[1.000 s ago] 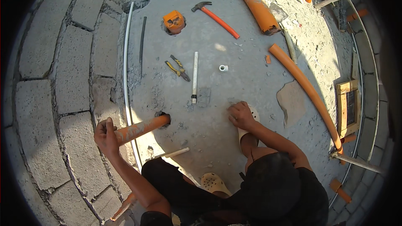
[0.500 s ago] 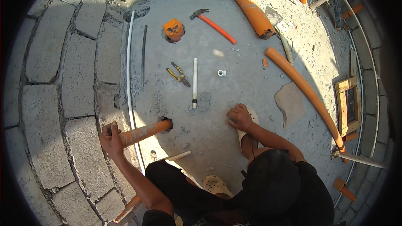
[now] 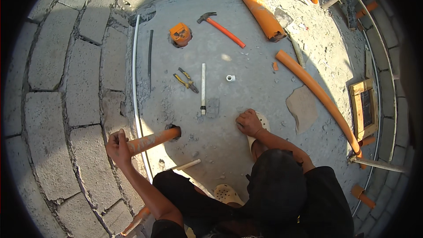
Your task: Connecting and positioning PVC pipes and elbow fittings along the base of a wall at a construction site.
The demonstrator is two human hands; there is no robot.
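Observation:
My left hand (image 3: 118, 147) is closed about the free upper end of an orange pipe (image 3: 154, 141), which rises at a slant from a hole in the concrete floor. Pale smears mark the pipe's side. My right hand (image 3: 249, 123) is down by the toe of a beige clog (image 3: 262, 121), its fingers curled toward the floor; anything under them is hidden. Ahead of my hands lie a short white pipe (image 3: 203, 88) with a black band, a small white fitting (image 3: 230, 78), yellow-and-black pliers (image 3: 186, 80) and a hammer (image 3: 224, 31) with a red handle.
A block wall (image 3: 48, 132) borders the left, with a long white pipe (image 3: 136, 70) along its foot. An orange box-like fitting (image 3: 180, 34) sits in a floor hole. Farther right are a thick orange pipe (image 3: 260, 11), a long curved one (image 3: 324, 97) and a wooden frame (image 3: 365, 110).
The view has shifted slightly, so the floor and tools sit a little farther left. Both hands keep nearly the same places, the left at the pipe end and the right by the clog.

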